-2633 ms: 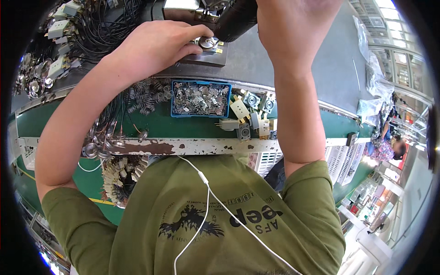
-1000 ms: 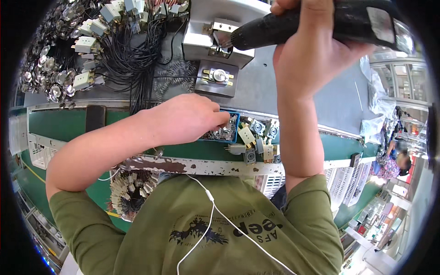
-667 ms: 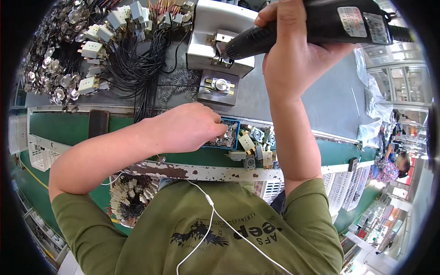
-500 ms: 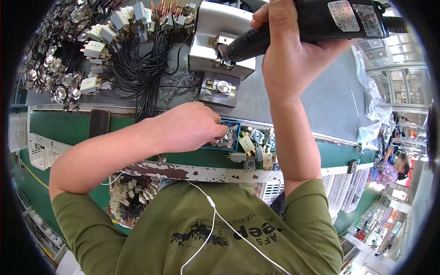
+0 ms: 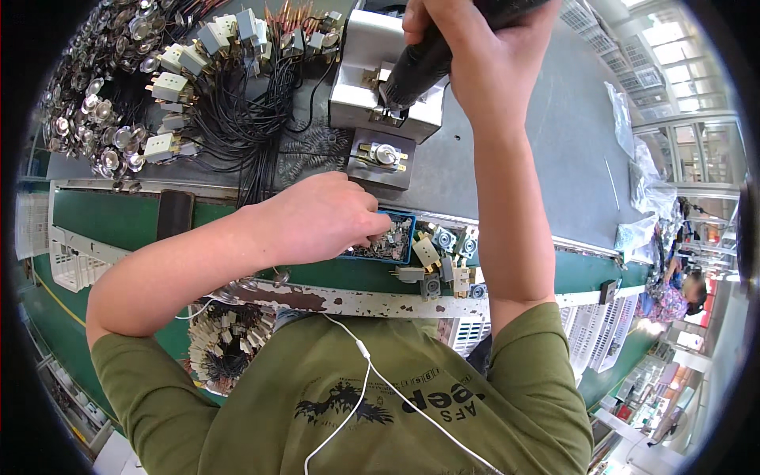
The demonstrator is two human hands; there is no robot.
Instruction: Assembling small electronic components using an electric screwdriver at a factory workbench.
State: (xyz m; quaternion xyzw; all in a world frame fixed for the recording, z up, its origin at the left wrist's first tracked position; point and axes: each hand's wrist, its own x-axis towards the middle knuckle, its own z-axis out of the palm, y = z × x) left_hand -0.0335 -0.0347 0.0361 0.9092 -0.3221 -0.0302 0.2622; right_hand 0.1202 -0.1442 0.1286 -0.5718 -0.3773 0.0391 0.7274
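My right hand (image 5: 497,67) is wrapped round a black electric screwdriver (image 5: 421,70), tilted with its nose down at a silver metal fixture (image 5: 360,51). A part with brass terminals sits in the fixture's recess; the screwdriver hides its middle. My left hand (image 5: 321,218) reaches into a small blue tray (image 5: 411,247) of tiny metal parts, fingers bent together. Whatever they pinch is hidden. Just beyond that hand, a low metal block (image 5: 366,172) carries a round silver thermostat-like piece (image 5: 385,154) with brass terminals and a black wire.
White and grey terminal blocks (image 5: 427,252) lie right of the tray. Wired blocks (image 5: 168,87) with black leads (image 5: 261,111) and a heap of silver discs (image 5: 99,111) fill the left. A dark phone-like slab (image 5: 175,214) lies on the green surface. A person (image 5: 673,297) is far right.
The screwdriver's rear end and my right hand have swung up and away, steepening the tool, while its nose stays at the fixture. My left hand remains in the tray, barely shifted.
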